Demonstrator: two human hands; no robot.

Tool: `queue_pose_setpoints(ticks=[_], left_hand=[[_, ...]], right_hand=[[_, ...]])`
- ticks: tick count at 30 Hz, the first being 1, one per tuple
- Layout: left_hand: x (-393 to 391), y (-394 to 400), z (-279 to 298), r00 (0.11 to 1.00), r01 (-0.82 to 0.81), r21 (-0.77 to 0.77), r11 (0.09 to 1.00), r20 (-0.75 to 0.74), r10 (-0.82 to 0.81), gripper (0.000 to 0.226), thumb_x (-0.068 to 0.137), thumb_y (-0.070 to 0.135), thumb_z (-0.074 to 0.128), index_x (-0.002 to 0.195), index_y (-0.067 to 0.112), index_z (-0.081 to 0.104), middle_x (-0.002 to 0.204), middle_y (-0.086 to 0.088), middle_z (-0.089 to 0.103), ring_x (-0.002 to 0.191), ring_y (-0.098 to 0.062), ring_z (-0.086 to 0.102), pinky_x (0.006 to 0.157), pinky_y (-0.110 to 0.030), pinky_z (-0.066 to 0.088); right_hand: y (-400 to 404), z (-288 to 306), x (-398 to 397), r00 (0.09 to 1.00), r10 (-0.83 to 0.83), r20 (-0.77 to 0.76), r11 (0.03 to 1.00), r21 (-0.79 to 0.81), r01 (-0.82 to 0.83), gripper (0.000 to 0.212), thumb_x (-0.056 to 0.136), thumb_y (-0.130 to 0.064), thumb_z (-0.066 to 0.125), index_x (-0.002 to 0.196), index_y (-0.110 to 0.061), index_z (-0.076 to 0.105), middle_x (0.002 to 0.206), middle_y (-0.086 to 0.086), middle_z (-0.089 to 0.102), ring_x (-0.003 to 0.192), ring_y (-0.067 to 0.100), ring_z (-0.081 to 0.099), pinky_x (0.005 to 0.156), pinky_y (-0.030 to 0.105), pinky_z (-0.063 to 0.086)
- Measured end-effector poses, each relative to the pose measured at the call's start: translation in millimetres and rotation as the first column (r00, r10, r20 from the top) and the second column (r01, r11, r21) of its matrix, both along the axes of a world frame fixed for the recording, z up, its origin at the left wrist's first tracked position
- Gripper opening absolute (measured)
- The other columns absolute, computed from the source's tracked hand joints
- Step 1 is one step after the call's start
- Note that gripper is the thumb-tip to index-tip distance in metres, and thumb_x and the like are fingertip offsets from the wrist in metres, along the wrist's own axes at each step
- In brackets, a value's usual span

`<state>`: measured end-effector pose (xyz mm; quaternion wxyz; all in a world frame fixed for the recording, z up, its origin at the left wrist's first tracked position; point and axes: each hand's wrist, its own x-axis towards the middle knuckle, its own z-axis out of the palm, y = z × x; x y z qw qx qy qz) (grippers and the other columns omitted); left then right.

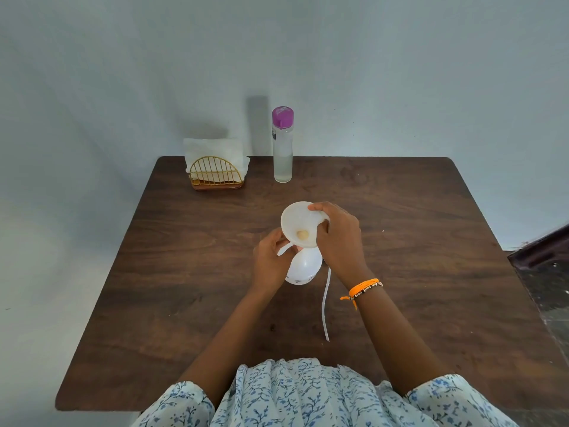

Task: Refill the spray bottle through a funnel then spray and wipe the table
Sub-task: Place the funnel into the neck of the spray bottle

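Observation:
A white spray bottle body (303,268) stands near the middle of the dark wooden table (431,241), with no spray head on it. A white funnel (297,221) sits tilted over its neck. My right hand (337,238) grips the funnel's rim from the right. My left hand (271,260) holds the bottle at its neck from the left. A thin white dip tube (325,306) lies on the table just right of the bottle; the spray head it belongs to is hidden behind my right hand.
A tall clear water bottle with a purple cap (282,146) stands at the table's far edge. Left of it, a gold wire holder with white napkins (215,167). A pale wall runs behind the table; dark furniture (542,248) at the right.

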<state>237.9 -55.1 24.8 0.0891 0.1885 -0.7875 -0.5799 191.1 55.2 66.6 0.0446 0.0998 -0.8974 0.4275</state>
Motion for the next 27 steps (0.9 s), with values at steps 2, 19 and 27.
queue_pose_setpoints(ticks=[2,19,27], left_hand=[[0,0,-1,1.000,-0.005,-0.005,1.000,0.000,0.005,0.034,0.081,0.015,0.068,0.114,0.011,0.062,0.114,-0.008,0.066,0.104,-0.021,0.061,0.090,-0.036,0.049],[-16,-24,8,0.999,-0.006,0.200,0.980,0.041,-0.003,0.028,0.083,0.012,0.065,0.093,0.038,0.059,0.100,0.018,0.063,0.096,0.000,0.059,0.073,-0.014,0.048],[-90,-51,13,0.997,-0.070,0.150,0.986,0.030,0.067,0.026,0.088,0.008,0.057,0.105,0.028,0.059,0.102,0.013,0.062,0.095,0.003,0.057,0.075,-0.012,0.043]], right_hand=[[-1,0,0,1.000,0.015,-0.001,1.000,0.021,-0.015,0.035,0.085,0.000,0.047,0.114,-0.015,0.060,0.120,0.006,0.062,0.107,0.020,0.053,0.084,0.025,0.046],[11,23,-49,0.981,0.152,0.124,0.958,-0.261,-0.116,0.020,0.095,-0.018,0.045,0.107,-0.014,0.060,0.109,-0.003,0.064,0.098,0.005,0.056,0.079,0.010,0.042],[-26,0,-140,0.935,0.243,0.258,0.959,-0.210,-0.191,0.025,0.091,-0.018,0.054,0.116,-0.013,0.055,0.115,0.004,0.062,0.102,0.015,0.059,0.088,0.030,0.047]])
